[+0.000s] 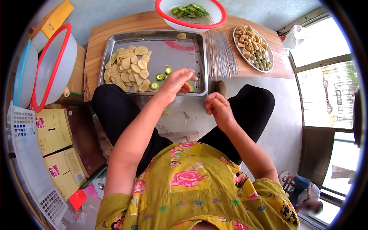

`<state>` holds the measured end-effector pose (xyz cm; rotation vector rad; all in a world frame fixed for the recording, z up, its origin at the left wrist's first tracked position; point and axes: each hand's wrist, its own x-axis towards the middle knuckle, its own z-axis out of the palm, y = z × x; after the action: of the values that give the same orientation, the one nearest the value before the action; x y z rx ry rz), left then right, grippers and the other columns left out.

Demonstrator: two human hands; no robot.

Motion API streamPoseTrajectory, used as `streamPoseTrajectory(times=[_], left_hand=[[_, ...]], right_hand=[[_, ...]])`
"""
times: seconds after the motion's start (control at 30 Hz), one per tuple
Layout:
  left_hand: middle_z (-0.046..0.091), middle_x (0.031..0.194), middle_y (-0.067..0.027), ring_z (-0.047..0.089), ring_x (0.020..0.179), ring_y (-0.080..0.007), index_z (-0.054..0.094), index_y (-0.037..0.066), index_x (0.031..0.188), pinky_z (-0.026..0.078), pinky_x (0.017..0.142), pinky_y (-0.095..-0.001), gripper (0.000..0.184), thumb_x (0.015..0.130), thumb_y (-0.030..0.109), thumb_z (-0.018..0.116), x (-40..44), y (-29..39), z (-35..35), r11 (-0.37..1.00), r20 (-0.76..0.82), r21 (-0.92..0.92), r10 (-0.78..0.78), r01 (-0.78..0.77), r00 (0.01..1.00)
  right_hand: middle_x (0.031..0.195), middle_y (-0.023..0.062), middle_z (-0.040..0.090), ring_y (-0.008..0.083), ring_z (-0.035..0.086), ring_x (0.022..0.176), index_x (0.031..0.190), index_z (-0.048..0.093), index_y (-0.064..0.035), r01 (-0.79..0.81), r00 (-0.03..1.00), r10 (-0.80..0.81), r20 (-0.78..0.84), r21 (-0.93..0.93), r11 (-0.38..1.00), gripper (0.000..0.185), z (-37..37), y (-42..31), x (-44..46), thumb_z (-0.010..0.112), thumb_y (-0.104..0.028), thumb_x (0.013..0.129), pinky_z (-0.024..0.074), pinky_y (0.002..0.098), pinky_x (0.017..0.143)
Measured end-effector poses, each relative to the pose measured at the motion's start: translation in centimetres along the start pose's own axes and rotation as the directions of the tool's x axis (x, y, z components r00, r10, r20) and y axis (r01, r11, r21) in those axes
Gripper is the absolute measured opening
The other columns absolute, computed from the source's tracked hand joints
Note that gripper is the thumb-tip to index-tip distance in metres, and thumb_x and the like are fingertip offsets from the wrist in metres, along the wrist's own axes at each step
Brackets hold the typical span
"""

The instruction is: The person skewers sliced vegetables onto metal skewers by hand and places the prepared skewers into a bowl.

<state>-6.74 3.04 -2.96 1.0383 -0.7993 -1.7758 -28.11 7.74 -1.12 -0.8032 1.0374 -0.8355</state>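
My left hand (178, 82) is over the near right part of a metal tray (176, 57), its fingers bent inward. A bit of green cucumber shows at its fingertips; whether they hold it or it lies behind them is unclear. My right hand (220, 109) is closed just off the tray's near right corner, above my knee gap; anything thin in its fingers cannot be made out. Several cucumber slices (154, 86) lie left of my left hand. Pale potato-like slices (128, 67) are heaped on the tray's left side. Thin metal skewers (221, 55) lie side by side right of the tray.
A red-rimmed bowl (168, 15) holding skewered green slices stands behind the tray. On an oval plate (269, 61) sit tan rolls and round balls. Large basins (57, 73) and cardboard boxes (53, 128) line the left. A person (306, 191) sits at lower right.
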Motion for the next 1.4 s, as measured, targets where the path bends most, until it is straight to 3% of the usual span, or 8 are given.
streamPoseTrajectory(times=[0.3,0.53,0.73,0.77,0.87,0.93,1.03,1.4], left_hand=[[0.061,0.072,-0.0012,0.05,0.048,-0.0044,0.061,0.006,0.102,0.037,0.045,-0.018,0.019,0.095,0.021,0.052,-0.1,-0.8,0.2,0.995,0.104,0.083,-0.066,0.057,0.992],[0.058,0.063,-0.0011,0.049,0.042,-0.0063,0.064,0.003,0.094,0.036,0.039,-0.0204,0.02,0.094,0.021,0.054,-0.3,-1.5,1.0,0.909,0.295,0.409,-0.208,0.074,0.933],[0.061,0.067,-0.0029,0.054,0.047,-0.0082,0.065,0.004,0.095,0.041,0.045,-0.0217,0.023,0.093,0.024,0.056,-0.5,-1.4,0.1,0.876,0.254,0.468,-0.264,0.121,0.931],[0.062,0.068,-0.0025,0.055,0.05,-0.0088,0.065,0.003,0.095,0.042,0.046,-0.0232,0.024,0.091,0.025,0.057,-0.1,-1.1,-0.9,0.854,0.15,0.518,-0.133,0.036,0.98],[0.064,0.072,-0.006,0.062,0.06,-0.0177,0.065,0.002,0.093,0.047,0.055,-0.0313,0.025,0.087,0.026,0.061,1.7,-0.8,-5.8,0.59,-0.064,0.799,0.273,-0.114,0.96],[0.066,0.077,-0.0123,0.064,0.069,-0.0279,0.064,0.002,0.091,0.049,0.064,-0.038,0.025,0.083,0.025,0.064,0.6,1.2,-7.0,0.213,-0.129,0.976,0.395,0.045,0.91],[0.067,0.086,-0.016,0.066,0.087,-0.0301,0.067,0.005,0.092,0.051,0.073,-0.0414,0.026,0.079,0.027,0.068,0.3,1.2,-7.8,-0.039,-0.272,0.955,0.287,0.295,0.919],[0.066,0.095,-0.012,0.062,0.096,-0.03,0.063,0.009,0.096,0.051,0.079,-0.0407,0.034,0.07,0.029,0.074,0.4,-1.4,-7.1,-0.193,-0.274,0.92,0.302,0.34,0.913]], right_hand=[[0.073,0.0015,0.062,0.0078,0.056,0.055,0.091,0.06,-0.0056,0.024,0.971,0.082,0.226,-0.431,0.902,0.024,0.0,-0.3,1.8,0.05,-0.026,0.097,0.0418,0.021,0.051],[0.088,0.0039,0.065,0.0082,0.055,0.062,0.104,0.057,-0.0042,0.054,0.996,-0.031,0.078,-0.308,0.95,0.024,0.2,-5.0,5.5,0.05,-0.026,0.096,0.0444,0.0223,0.061],[0.084,0.0043,0.065,0.0089,0.054,0.061,0.1,0.057,-0.0064,0.011,0.994,0.003,0.109,-0.127,0.992,0.018,-0.6,-2.2,7.2,0.047,-0.021,0.097,0.0444,0.0233,0.061],[0.081,0.0049,0.065,0.009,0.054,0.06,0.1,0.058,-0.0063,0.028,0.997,-0.02,0.07,-0.104,0.994,0.018,-0.8,-2.3,7.2,0.047,-0.021,0.096,0.0442,0.0233,0.06],[0.072,0.0056,0.063,0.0096,0.052,0.058,0.1,0.058,-0.0056,0.052,0.999,-0.053,-0.008,-0.054,0.997,0.018,-0.7,-3.1,7.1,0.048,-0.02,0.096,0.0428,0.0233,0.058],[0.068,0.0042,0.06,0.0099,0.051,0.057,0.099,0.058,-0.0051,0.039,0.997,-0.032,0.065,-0.101,0.994,0.018,-1.2,-3.2,7.2,0.048,-0.019,0.095,0.0414,0.0232,0.056],[0.064,0.0032,0.057,0.0101,0.05,0.056,0.099,0.058,-0.0047,0.018,0.996,-0.008,0.084,-0.129,0.992,0.018,-0.8,-3.0,6.7,0.049,-0.019,0.094,0.0395,0.0231,0.054],[0.062,0.003,0.056,0.0098,0.047,0.051,0.096,0.059,-0.0049,0.012,0.993,0.008,0.117,-0.169,0.986,0.021,0.4,-3.4,5.3,0.047,-0.022,0.096,0.0377,0.0231,0.051]])
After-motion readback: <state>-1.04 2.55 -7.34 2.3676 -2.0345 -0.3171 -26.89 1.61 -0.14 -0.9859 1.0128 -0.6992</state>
